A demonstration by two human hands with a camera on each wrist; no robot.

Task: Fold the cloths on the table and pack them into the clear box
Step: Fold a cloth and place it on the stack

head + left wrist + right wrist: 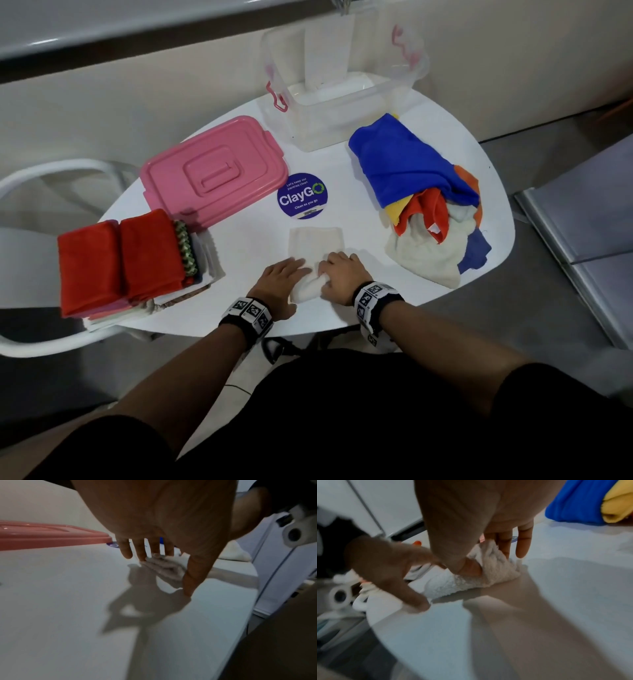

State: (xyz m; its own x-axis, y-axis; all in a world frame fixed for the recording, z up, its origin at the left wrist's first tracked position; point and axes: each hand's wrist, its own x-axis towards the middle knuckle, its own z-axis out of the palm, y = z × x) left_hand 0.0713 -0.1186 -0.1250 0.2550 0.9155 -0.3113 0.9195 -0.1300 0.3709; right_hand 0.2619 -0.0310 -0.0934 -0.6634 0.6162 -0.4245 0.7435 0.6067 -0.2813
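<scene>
From the head view, a white cloth (315, 253) lies on the table (239, 246), well in front of the clear box (342, 113). The left hand (279, 279) lies flat on it, fingers spread. From the right wrist, the right hand (471, 534) pinches the cloth's bunched edge.

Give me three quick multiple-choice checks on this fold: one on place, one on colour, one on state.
1. The pink lid lies:
A. on the clear box
B. on the table, left of the clear box
C. on a chair

2. The cloth being folded is:
A. white
B. blue
C. red

3. The right hand:
A. hovers
B. lies flat on the lid
C. grips the white cloth

Answers: B, the head view shows the lid flat on the tabletop; A, the cloth is pale terry; C, the thumb and fingers pinch a bunched fold.
</scene>
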